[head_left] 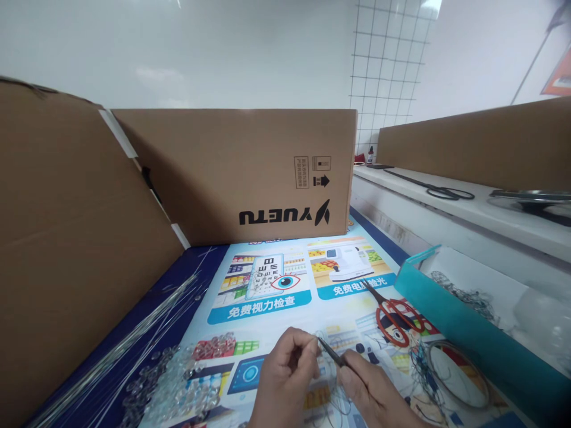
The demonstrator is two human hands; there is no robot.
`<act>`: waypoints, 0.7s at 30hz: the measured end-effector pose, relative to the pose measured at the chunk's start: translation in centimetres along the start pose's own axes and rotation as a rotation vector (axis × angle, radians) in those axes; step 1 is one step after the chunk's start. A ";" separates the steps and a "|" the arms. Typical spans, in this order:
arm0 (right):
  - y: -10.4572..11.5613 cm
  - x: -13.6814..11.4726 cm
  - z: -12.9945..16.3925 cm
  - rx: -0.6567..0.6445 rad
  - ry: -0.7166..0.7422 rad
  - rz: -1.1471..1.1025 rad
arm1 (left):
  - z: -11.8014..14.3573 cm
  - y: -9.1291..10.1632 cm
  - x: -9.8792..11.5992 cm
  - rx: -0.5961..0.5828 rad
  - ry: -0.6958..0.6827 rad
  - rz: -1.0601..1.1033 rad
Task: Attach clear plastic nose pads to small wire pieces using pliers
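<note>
Low in the middle of the head view, my left hand (288,374) is closed in a pinch on a thin wire. My right hand (372,386) is wrapped round slim dark pliers (331,351), their handles hidden in my palm. The narrow tip of the pliers points up and left and meets the wire at my left fingertips. Fine loops of wire (334,399) hang between and below my hands. Both hands are just above a printed poster sheet (285,327) on the table.
Clear beads (190,380) lie left of my hands, beside long thin wires (147,321). Red-handled scissors (397,321), a wire coil (459,371) and a teal box (446,309) holding tangled wire are on the right. Cardboard panels (232,172) stand behind and left.
</note>
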State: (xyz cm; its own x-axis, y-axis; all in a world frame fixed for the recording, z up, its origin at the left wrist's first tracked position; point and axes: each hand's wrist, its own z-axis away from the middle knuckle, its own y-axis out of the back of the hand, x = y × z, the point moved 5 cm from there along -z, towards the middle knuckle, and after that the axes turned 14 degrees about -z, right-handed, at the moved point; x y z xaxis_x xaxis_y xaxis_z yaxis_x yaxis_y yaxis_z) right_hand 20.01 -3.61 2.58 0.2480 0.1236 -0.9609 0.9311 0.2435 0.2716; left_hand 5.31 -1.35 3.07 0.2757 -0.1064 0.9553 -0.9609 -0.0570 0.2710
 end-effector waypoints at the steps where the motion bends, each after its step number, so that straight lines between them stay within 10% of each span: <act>1: -0.1 0.2 -0.1 -0.017 -0.001 0.005 | 0.0 0.0 0.0 0.001 -0.003 -0.001; 10: -0.7 0.9 -0.3 -0.082 0.022 0.052 | 0.2 0.4 0.8 0.065 -0.110 -0.117; 21: -0.8 1.1 0.3 -0.012 0.038 0.088 | 0.5 1.8 3.4 0.130 -0.581 -0.442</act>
State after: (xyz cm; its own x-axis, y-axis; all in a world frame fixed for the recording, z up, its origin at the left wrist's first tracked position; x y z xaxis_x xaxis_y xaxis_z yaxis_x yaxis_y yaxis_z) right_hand 19.62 -3.91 1.31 0.3180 0.1814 -0.9306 0.9028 0.2417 0.3556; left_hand 4.51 -2.35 6.73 0.6398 -0.5526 0.5342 -0.7564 -0.3293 0.5652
